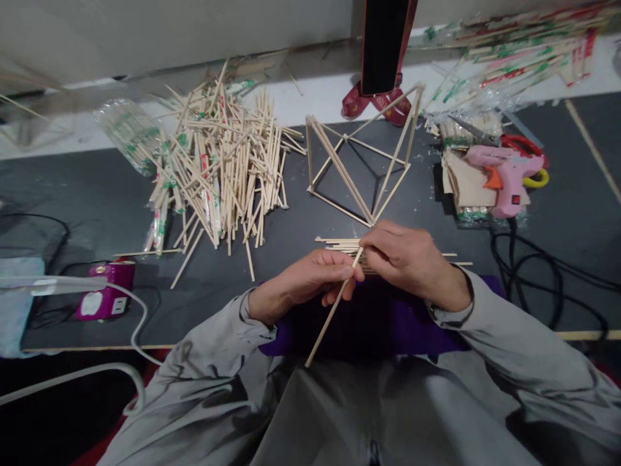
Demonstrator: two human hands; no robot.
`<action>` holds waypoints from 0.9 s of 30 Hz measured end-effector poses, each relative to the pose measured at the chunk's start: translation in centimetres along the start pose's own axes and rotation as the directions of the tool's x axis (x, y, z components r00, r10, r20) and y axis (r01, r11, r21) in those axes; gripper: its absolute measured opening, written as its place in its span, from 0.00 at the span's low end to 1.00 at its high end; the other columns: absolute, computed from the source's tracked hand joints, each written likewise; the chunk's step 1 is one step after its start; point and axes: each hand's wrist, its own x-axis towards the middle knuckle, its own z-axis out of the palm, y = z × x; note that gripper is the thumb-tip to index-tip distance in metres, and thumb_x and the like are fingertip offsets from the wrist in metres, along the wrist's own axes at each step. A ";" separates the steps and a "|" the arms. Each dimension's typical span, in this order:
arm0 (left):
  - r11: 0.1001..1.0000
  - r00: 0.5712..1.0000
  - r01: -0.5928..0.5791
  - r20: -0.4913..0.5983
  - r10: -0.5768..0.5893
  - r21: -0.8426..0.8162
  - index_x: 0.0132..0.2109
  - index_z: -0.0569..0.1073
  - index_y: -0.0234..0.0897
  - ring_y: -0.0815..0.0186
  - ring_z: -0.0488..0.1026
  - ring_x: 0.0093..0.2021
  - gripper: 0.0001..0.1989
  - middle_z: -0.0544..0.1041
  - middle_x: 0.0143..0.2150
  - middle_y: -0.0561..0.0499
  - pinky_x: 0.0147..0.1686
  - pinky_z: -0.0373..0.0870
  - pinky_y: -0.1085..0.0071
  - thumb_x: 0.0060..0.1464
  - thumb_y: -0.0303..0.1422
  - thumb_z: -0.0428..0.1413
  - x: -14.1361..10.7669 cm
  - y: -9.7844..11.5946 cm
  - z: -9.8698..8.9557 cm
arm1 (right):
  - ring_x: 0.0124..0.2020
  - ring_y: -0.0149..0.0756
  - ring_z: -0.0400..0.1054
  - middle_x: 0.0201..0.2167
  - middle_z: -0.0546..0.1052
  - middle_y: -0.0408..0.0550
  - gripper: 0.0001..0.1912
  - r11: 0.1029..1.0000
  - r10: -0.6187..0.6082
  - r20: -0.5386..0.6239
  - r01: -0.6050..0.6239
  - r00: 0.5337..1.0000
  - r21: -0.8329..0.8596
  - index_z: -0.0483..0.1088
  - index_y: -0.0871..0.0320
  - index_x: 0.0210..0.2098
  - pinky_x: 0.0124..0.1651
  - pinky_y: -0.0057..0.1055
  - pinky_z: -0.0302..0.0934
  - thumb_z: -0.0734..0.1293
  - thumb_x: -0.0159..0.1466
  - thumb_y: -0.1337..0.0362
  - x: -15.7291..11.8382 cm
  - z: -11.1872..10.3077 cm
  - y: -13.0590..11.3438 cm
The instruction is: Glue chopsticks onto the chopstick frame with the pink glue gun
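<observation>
Both of my hands grip one thin wooden chopstick (326,329), which slants down toward my lap. My left hand (317,275) pinches it near its upper part between thumb and fingers. At its top end are the closed fingers of my right hand (402,255). Under and behind the hands lies a small row of chopsticks (339,242) near the table's front edge, partly covered by my right hand. Just beyond stands an open frame (339,168) of chopsticks joined at their ends in triangles.
A large heap of loose chopsticks (233,168) spreads at the left, with wrapped ones (129,133) beside it. At the right, a pink glue gun (507,171) rests on cardboard near scissors (478,133). A purple power socket box (107,291) and white cable stand at left.
</observation>
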 end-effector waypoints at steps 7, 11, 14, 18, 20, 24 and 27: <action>0.993 0.995 0.082 0.057 -0.087 0.080 0.38 0.77 0.31 0.75 0.65 0.16 0.25 0.77 0.25 0.50 0.16 0.60 0.79 0.49 0.51 0.67 -0.5 0.1 0.1 | 0.33 0.34 0.71 0.32 0.77 0.47 0.09 0.986 0.135 -0.204 -0.152 0.970 -0.067 0.72 0.55 0.35 0.38 0.32 0.63 0.60 0.65 0.70 1.2 -3.8 1.9; 0.990 0.996 0.078 0.032 -0.082 0.115 0.39 0.78 0.31 0.75 0.66 0.18 0.24 0.77 0.25 0.51 0.18 0.61 0.79 0.52 0.51 0.66 -0.4 -0.2 0.1 | 0.33 0.38 0.71 0.30 0.76 0.48 0.06 0.947 0.159 -0.373 -0.247 0.914 -0.203 0.70 0.57 0.33 0.39 0.37 0.63 0.62 0.63 0.70 3.1 -5.7 4.7; 0.985 0.997 0.077 0.015 -0.080 0.154 0.40 0.78 0.31 0.75 0.66 0.18 0.24 0.77 0.25 0.51 0.18 0.61 0.80 0.53 0.51 0.65 -0.3 -0.4 0.2 | 0.38 0.44 0.73 0.32 0.76 0.52 0.03 0.898 0.238 -0.348 -0.342 0.907 -0.278 0.68 0.56 0.33 0.43 0.42 0.65 0.63 0.63 0.69 4.9 -6.2 6.6; 0.984 0.999 0.036 -0.017 -0.034 0.173 0.53 0.75 0.33 0.75 0.65 0.18 0.24 0.76 0.24 0.54 0.18 0.60 0.81 0.56 0.45 0.63 -0.3 -0.4 0.4 | 0.40 0.46 0.75 0.34 0.77 0.55 0.03 0.837 0.303 -0.340 -0.420 0.890 -0.352 0.69 0.57 0.33 0.48 0.44 0.66 0.64 0.64 0.68 7.3 -6.6 8.3; 0.984 1.000 0.011 -0.016 -0.008 0.179 0.59 0.71 0.34 0.75 0.64 0.18 0.26 0.75 0.24 0.56 0.18 0.60 0.81 0.58 0.41 0.62 -0.4 -0.3 0.6 | 0.43 0.48 0.75 0.34 0.79 0.57 0.05 0.767 0.383 -0.334 -0.498 0.861 -0.405 0.71 0.60 0.33 0.48 0.44 0.66 0.65 0.65 0.66 8.5 -7.3 9.2; 0.980 1.000 -0.010 -0.021 0.015 0.199 0.61 0.69 0.33 0.75 0.64 0.18 0.25 0.75 0.24 0.56 0.18 0.60 0.81 0.60 0.38 0.60 -0.6 0.0 0.9 | 0.52 0.58 0.74 0.41 0.79 0.67 0.20 0.632 0.544 -0.301 -0.618 0.783 -0.467 0.76 0.71 0.40 0.49 0.43 0.63 0.65 0.69 0.56 10.5 -9.2 10.7; 0.979 0.999 -0.004 -0.039 0.013 0.206 0.61 0.68 0.32 0.74 0.64 0.18 0.25 0.75 0.24 0.55 0.18 0.59 0.81 0.60 0.38 0.59 -0.6 0.0 0.8 | 0.54 0.58 0.73 0.56 0.73 0.72 0.24 0.589 0.554 -0.350 -0.653 0.755 -0.476 0.67 0.70 0.62 0.49 0.42 0.62 0.64 0.68 0.66 10.4 -9.9 10.1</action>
